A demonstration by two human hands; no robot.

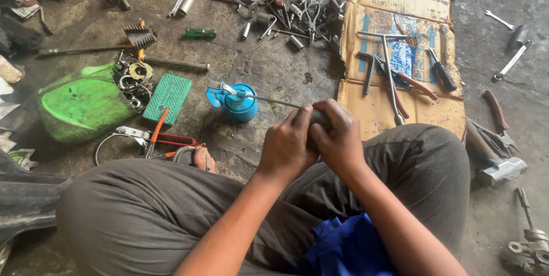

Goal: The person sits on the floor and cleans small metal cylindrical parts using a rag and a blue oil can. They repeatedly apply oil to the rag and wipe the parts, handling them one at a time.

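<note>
Holding the small dark part [313, 117] between both hands above your knees, you have your left hand [287, 145] and right hand [340, 139] curled tight around it, fingers closed so that most of it is hidden. A thin metal rod [269, 101] runs out of the grip toward the blue oil can [239, 102] on the floor; whether rod and part are one piece, I cannot tell.

Keep the rod's free end in view as you work. It points at the can's spout, and to my eye a hard push forward could tip the can. Brace your wrists against your thighs so that the force stays short and controlled.

Room is tight. To your left lie the green plastic cover [80, 102], the green ribbed pad [167, 96] and the red-handled cutters [160, 136]. To your right the cardboard sheet [394, 1] carries a T-handle wrench [389, 64] and pliers [416, 84], with a hammer [493, 161] just beside your knee. The bare concrete floor [274, 70] between can and cardboard looks the best spot for setting anything down.
</note>
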